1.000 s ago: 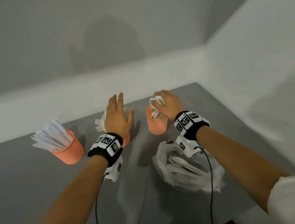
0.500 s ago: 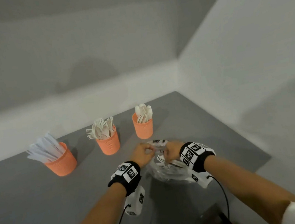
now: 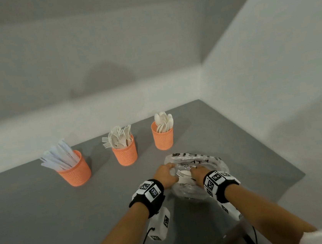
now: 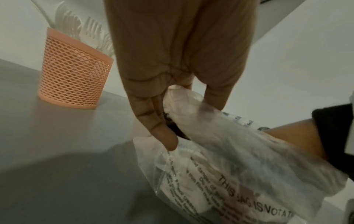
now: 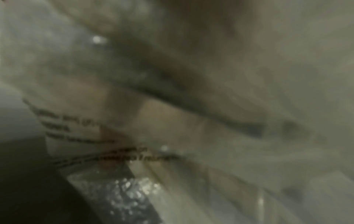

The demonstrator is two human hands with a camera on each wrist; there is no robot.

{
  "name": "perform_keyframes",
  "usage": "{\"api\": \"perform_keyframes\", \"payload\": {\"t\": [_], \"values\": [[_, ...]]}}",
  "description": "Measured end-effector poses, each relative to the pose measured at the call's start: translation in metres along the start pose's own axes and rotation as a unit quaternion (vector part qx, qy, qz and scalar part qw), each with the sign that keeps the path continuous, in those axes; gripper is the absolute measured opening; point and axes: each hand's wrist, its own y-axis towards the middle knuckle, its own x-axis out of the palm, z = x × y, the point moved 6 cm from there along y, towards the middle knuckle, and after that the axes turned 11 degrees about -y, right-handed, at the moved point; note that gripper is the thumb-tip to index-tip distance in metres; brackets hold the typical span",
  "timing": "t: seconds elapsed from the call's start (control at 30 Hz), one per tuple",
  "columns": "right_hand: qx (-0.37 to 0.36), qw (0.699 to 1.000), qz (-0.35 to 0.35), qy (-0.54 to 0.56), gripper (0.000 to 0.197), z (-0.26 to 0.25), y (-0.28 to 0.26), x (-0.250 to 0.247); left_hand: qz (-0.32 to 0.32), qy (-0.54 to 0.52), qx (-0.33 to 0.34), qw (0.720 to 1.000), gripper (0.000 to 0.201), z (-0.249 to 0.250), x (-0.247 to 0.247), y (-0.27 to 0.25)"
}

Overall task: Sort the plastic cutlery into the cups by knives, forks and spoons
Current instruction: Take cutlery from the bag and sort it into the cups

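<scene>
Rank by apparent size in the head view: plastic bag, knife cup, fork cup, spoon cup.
1. plastic bag, largest.
2. knife cup.
3. fork cup.
4. spoon cup, smallest.
The cups may match; the farther ones simply look smaller.

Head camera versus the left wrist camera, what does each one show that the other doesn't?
Only the head view shows all three orange cups: knives, forks and spoons, plus the right hand reaching into the plastic bag. Only the left wrist view shows the bag's printed warning text and the left hand pinching a fold of the bag. Both show the bag, the fork cup and the grey table.
</scene>
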Motion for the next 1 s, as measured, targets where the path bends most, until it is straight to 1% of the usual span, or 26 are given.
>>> {"api": "perform_keyframes", "payload": {"t": [0.1,0.3,0.47,0.57,0.63,0.73,0.83,0.9,1.0], "values": [[0.015,1.0,-0.003,0.005,0.037,-0.001,0.003,0.001,-0.017,-0.008,-0.008,1.0,0.056,-0.002,-0.001,-0.001],[0.017,1.0,-0.01,0.011,0.035,-0.008,0.004,0.005,-0.017,0.014,-0.001,1.0,0.061,-0.004,-0.003,-0.001],[-0.005,0.999,0.032,0.014,0.042,-0.005,0.001,0.001,-0.02,0.003,0.001,1.0,0.063,-0.008,-0.005,-0.001],[-0.011,0.999,0.027,0.025,0.038,-0.003,0.0,0.002,-0.02,0.003,-0.001,1.0,0.064,-0.01,-0.004,-0.002],[-0.021,0.999,0.021,0.02,0.036,-0.006,0.0,0.002,-0.016,0.012,0.001,1.0,0.064,-0.011,-0.004,-0.002],[-0.016,1.0,0.017,0.011,0.033,-0.005,-0.002,0.001,-0.01,0.015,0.001,1.0,0.064,-0.013,-0.002,-0.001],[-0.01,0.999,0.016,0.03,0.037,-0.003,-0.005,-0.003,-0.008,0.016,-0.001,1.0,0.066,-0.012,-0.002,0.0],[-0.013,0.998,0.027,0.053,0.043,0.0,-0.006,-0.006,-0.002,0.024,-0.011,1.0,0.068,-0.013,-0.003,0.001],[-0.029,0.996,0.051,0.065,0.041,0.0,-0.008,-0.01,0.031,0.051,-0.018,0.998,0.063,-0.011,-0.007,0.002]]}}
